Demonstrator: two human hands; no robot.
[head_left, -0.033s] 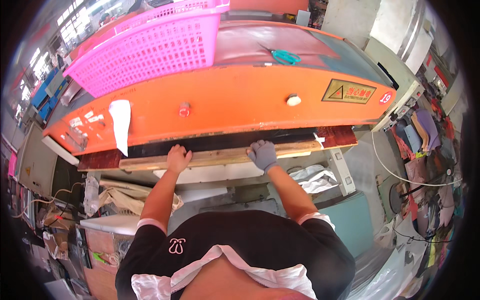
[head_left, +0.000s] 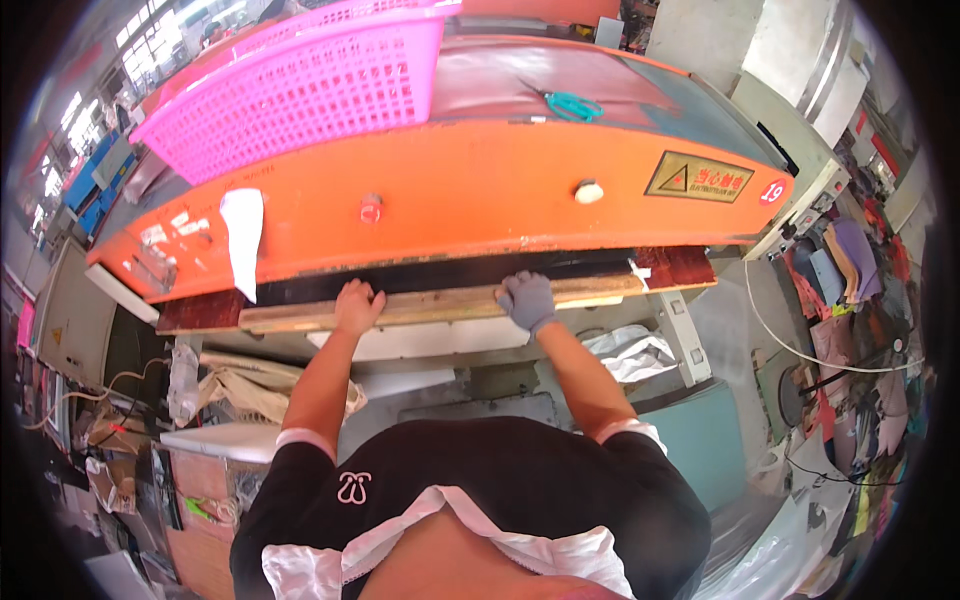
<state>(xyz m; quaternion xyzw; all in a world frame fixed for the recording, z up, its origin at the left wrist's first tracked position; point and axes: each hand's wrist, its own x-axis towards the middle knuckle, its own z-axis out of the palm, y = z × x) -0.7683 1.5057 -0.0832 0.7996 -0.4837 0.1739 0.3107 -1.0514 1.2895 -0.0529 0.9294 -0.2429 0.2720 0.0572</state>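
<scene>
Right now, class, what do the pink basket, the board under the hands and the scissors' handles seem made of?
Pink basket: probably glossy plastic, with a moulded-looking grid of holes.
Board: apparently unpainted wood, brown with grain-like streaks.
Scissors' handles: likely plastic, evenly teal; finish too small to judge.

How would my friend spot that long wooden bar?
Find the big orange metal machine across the upper middle. Below its front, a bare left hand and a grey-gloved right hand rest on a long, pale brown wooden bar. Its light colour sets it apart from the black strip behind it and dark-red panels by its ends.
</scene>
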